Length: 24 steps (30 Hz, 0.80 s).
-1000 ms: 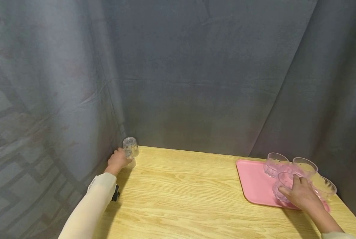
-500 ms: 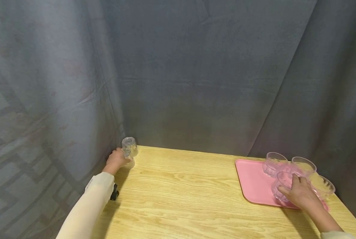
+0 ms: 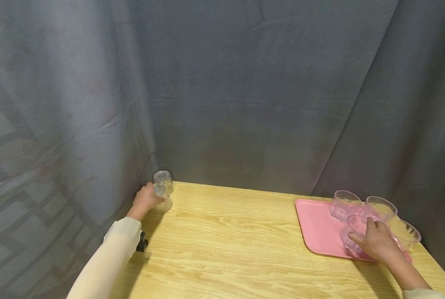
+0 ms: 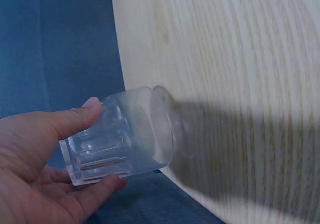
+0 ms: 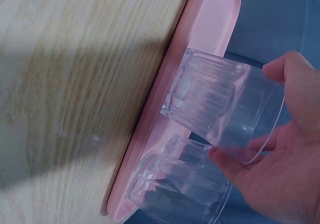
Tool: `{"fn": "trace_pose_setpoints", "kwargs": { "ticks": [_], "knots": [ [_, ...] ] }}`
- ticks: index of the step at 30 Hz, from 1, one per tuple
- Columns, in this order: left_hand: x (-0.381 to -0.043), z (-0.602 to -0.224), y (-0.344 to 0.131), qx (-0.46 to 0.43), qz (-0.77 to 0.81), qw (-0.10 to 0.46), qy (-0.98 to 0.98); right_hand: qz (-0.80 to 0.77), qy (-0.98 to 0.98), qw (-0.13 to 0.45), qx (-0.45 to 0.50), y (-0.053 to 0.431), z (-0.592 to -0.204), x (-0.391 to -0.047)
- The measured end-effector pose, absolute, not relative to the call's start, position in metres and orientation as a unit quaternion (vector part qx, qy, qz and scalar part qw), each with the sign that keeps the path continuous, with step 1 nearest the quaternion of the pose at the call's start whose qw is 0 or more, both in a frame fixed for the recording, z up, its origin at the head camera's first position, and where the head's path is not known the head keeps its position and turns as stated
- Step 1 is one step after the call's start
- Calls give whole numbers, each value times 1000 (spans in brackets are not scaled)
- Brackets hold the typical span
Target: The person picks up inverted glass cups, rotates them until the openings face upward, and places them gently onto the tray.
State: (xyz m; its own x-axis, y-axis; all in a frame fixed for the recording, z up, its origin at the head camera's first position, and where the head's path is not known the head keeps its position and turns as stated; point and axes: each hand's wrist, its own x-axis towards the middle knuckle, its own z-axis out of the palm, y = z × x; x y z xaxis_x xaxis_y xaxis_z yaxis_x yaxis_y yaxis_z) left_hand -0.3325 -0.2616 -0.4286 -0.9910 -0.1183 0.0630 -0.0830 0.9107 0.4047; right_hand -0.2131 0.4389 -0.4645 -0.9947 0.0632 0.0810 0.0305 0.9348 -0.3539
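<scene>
At the table's far left corner my left hand grips a clear plastic tumbler turned upside down, thumb on one side and fingers on the other. Its rim is right at the tabletop. Just behind it stands a second upturned tumbler. On the right, my right hand holds an upright clear tumbler near its rim. That one stands on a pink tray. Close beside it, another upright tumbler overlaps the fingers in the right wrist view.
More upright tumblers share the tray: one at the back left, another tumbler at the back right. Grey curtains hang along the back and sides of the wooden table. A small black object sits at the left wrist.
The left hand and its tumbler have shifted only slightly at the corner. The right hand keeps its hold on the tumbler in the same place.
</scene>
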Motion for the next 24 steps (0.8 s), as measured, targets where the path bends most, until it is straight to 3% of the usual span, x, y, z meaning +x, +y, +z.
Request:
{"fn": "trace_pose_setpoints", "kwargs": {
  "ticks": [24],
  "knots": [
    [-316, -407, -241, 27, -204, 62, -977, 169, -985, 28, -20, 439, -456, -213]
  ]
}}
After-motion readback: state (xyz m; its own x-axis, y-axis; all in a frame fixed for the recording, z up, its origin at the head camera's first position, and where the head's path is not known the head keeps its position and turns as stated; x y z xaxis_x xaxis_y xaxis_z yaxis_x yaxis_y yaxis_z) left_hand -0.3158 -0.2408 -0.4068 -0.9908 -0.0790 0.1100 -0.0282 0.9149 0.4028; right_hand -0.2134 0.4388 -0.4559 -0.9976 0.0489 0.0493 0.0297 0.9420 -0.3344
